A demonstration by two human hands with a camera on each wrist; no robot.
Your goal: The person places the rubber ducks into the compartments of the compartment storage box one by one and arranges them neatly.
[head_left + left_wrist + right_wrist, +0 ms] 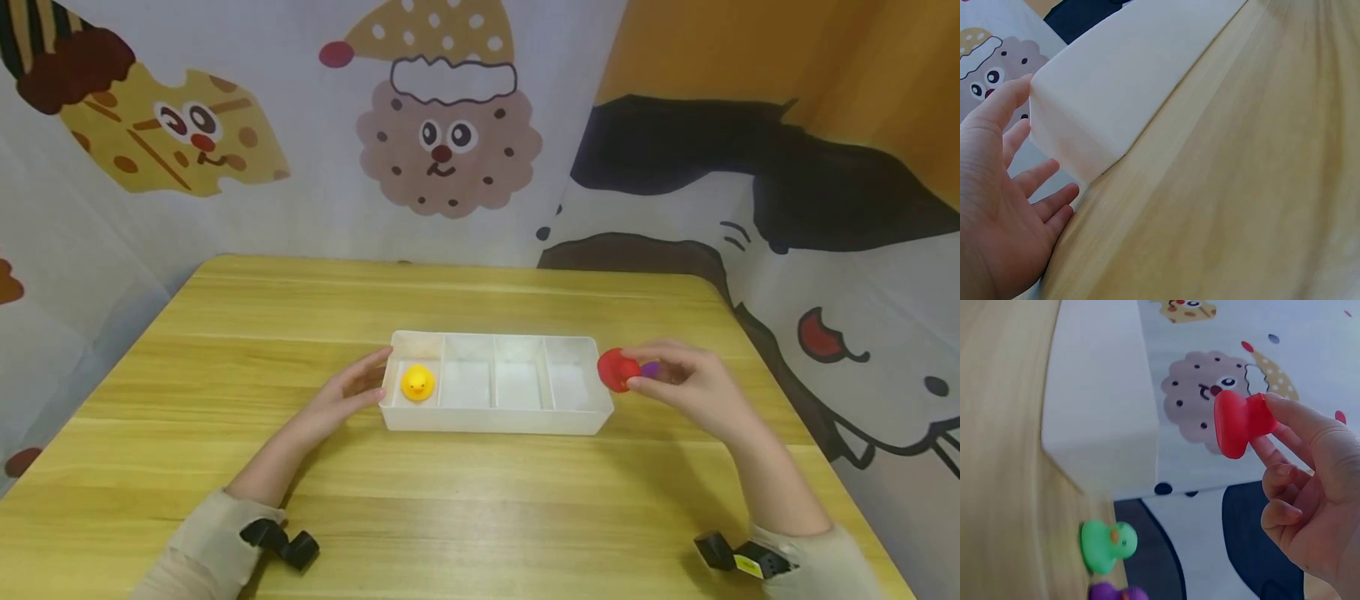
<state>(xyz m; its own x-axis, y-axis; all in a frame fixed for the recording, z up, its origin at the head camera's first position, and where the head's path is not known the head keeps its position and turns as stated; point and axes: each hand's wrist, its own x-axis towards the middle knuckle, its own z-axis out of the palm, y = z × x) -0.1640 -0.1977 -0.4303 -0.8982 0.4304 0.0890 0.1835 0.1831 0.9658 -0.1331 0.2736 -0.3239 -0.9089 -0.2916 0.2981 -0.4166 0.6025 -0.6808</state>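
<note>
A white box (491, 421) with several compartments in a row stands on the table. A yellow rubber duck (417, 382) sits in its leftmost compartment. At the box's left end is my left hand (341, 392), the thumb touching the near corner and the fingers loosely spread along that end. My right hand (693, 379) pinches a red rubber duck (1238, 425) between thumb and fingers, just off the box's right end and above the table. Below it, in the right wrist view, a green duck (1104, 545) and a partly cut-off purple duck (1116, 592) rest on the table.
The wooden table (420, 508) reaches back to a cloth (300, 225) printed with cartoon figures. A wrist camera sits on each sleeve. In the head view my right hand covers most of the purple duck and hides the green one.
</note>
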